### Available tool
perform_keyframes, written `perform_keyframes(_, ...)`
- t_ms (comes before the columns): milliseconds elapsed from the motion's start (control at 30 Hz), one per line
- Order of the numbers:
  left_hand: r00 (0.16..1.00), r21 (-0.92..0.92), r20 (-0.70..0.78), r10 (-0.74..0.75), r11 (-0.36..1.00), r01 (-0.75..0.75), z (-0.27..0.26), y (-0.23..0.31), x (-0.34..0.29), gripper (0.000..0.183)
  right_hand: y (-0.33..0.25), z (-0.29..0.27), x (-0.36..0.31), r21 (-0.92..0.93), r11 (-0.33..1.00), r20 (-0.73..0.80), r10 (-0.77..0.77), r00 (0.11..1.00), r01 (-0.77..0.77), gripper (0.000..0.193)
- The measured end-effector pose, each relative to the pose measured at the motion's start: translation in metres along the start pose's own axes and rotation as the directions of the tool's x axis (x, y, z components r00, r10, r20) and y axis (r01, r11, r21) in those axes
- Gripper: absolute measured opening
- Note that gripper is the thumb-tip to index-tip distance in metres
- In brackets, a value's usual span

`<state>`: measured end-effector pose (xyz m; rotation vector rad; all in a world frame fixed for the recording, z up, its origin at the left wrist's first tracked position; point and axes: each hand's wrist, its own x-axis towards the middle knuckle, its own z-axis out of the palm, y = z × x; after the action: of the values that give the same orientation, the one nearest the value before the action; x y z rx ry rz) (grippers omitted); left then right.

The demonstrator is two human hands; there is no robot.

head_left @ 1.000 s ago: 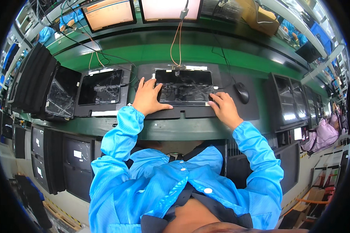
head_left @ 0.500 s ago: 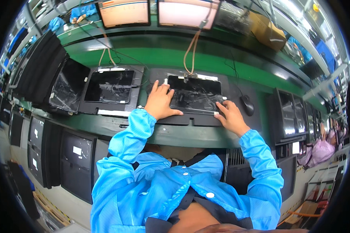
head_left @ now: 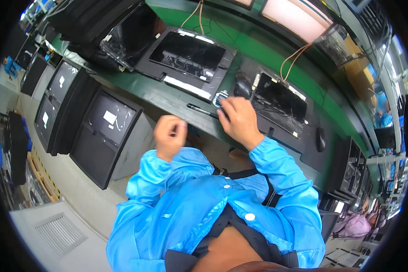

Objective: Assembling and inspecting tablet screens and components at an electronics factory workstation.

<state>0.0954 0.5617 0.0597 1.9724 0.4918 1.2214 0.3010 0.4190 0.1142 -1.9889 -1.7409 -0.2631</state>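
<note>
While leaning in at the tabletop [head_left: 154, 90], has the right hand [head_left: 240, 121] out across the near edge, with fingers partly spread and a clear gap between thumb and index finger. Aims those fingertips right at a small round white-and-blue thing [head_left: 221, 98], there on the tabletop just beside the first black mouse [head_left: 243, 87]; touching or merely close, cannot tell from this angle. Has a dark pen [head_left: 203, 110] in play too, flat on the tabletop by the front edge, with one end near the right thumb.

Over to the other side: holds the left hand [head_left: 170, 136] up off the tabletop, on the body's side of the front edge, with fingers curled in toward the thumb in a loose fist. Shows a small dark gap inside that curl; pinching something or not, cannot tell.

Look right of the right hand: has the nearer screen panel [head_left: 279, 104] lying flat, with a tan cable [head_left: 296, 59] running to its far edge and a second mouse [head_left: 321, 139] beyond. Then leftward: has another screen panel [head_left: 187, 56] on a black board, up past the pen. Wears blue sleeves [head_left: 281, 163] down to both wrists. Low on the left, has a labelled black tray [head_left: 93, 147], well apart from both hands, and far right, a pink bag [head_left: 353, 225].
</note>
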Motion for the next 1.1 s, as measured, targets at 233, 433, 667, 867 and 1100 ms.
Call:
perform_keyframes(233,0.982,0.705,-0.133,-0.135,0.684,0.190,-0.154,-0.096,-0.049,0.026,0.022,0.041,0.006,-0.144,0.985,-0.234,0.065,0.970,-0.101,0.050)
perform_keyframes(433,0.907,0.915,-0.017,-0.421,0.359,0.184,-0.187,-0.141,-0.067,0.075,0.020,0.045,0.005,-0.058,0.982,-0.228,0.161,0.960,-0.178,0.051)
perform_keyframes(667,0.877,0.943,-0.067,-0.475,0.256,0.211,-0.172,-0.132,-0.060,0.079,0.018,0.043,0.007,-0.182,0.965,-0.201,0.151,0.968,-0.189,0.044)
perform_keyframes(867,0.919,0.954,-0.100,-0.381,0.225,0.197,-0.168,-0.140,-0.061,0.071,0.015,0.046,0.009,-0.218,0.957,-0.170,0.155,0.973,-0.190,0.046)
perform_keyframes(1100,0.890,0.952,-0.118,-0.441,0.205,0.228,-0.171,-0.139,-0.058,0.070,0.015,0.047,0.012,-0.169,0.968,-0.171,0.157,0.973,-0.186,0.048)
